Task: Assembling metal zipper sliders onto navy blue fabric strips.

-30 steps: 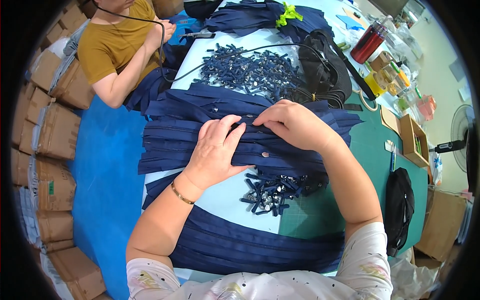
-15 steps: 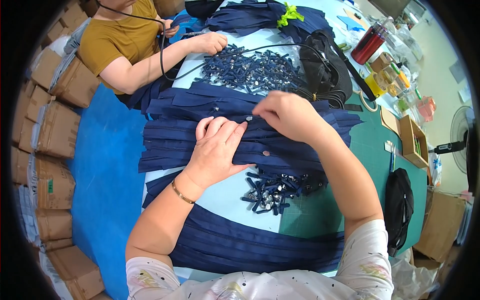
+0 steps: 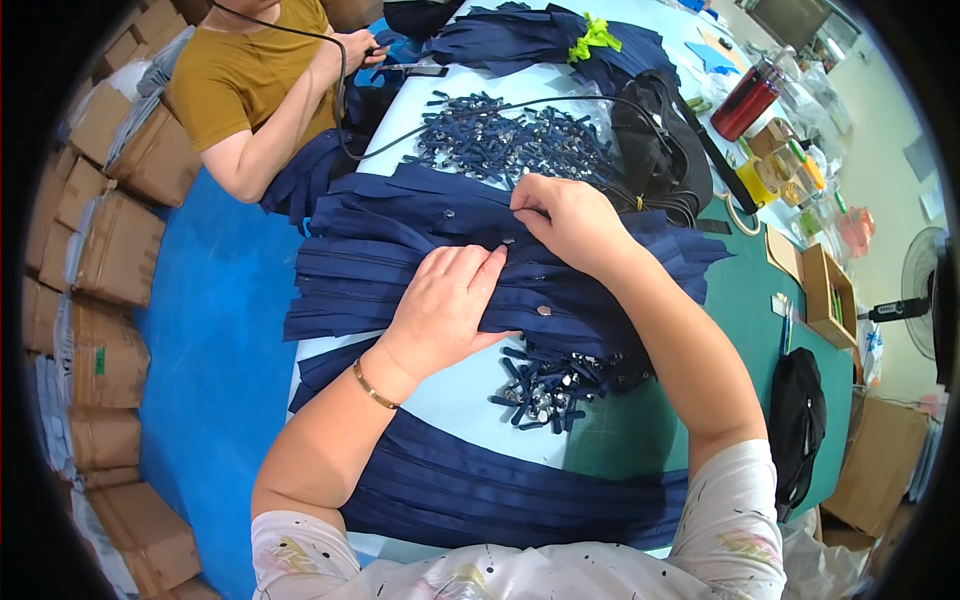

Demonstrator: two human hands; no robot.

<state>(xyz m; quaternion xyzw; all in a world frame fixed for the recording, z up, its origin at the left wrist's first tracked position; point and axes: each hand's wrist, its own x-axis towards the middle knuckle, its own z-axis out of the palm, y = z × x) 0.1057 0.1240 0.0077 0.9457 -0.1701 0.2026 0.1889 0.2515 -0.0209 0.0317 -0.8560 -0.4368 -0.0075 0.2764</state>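
Navy zipper tapes [image 3: 370, 255] lie side by side in a wide bundle across the table, with a few small silvery metal zipper sliders [image 3: 544, 310] along them. My left hand [image 3: 440, 305] rests flat on the tapes, fingers stretched together and thumb apart. Its index fingertip is beside one slider. At the bundle's far side my right hand [image 3: 570, 222] has thumb and forefinger pinched together just above the tapes; what is between them is too small to make out. A small heap of navy zipper pulls with metal sliders [image 3: 545, 390] lies right of my left thumb.
Nearer me lies another band of navy tapes [image 3: 500, 490]. Beyond is a larger pile of zipper pulls [image 3: 510, 135], a black bag [image 3: 655, 130] and a black cable. A co-worker [image 3: 250, 90] sits at the far left. A red flask [image 3: 745, 97] and wooden box [image 3: 828, 297] stand right.
My right hand has moved slightly away from me over the tapes, fingertips pinched. My left hand's fingers have drawn closer together. The co-worker's hand has pulled back from the large pile.
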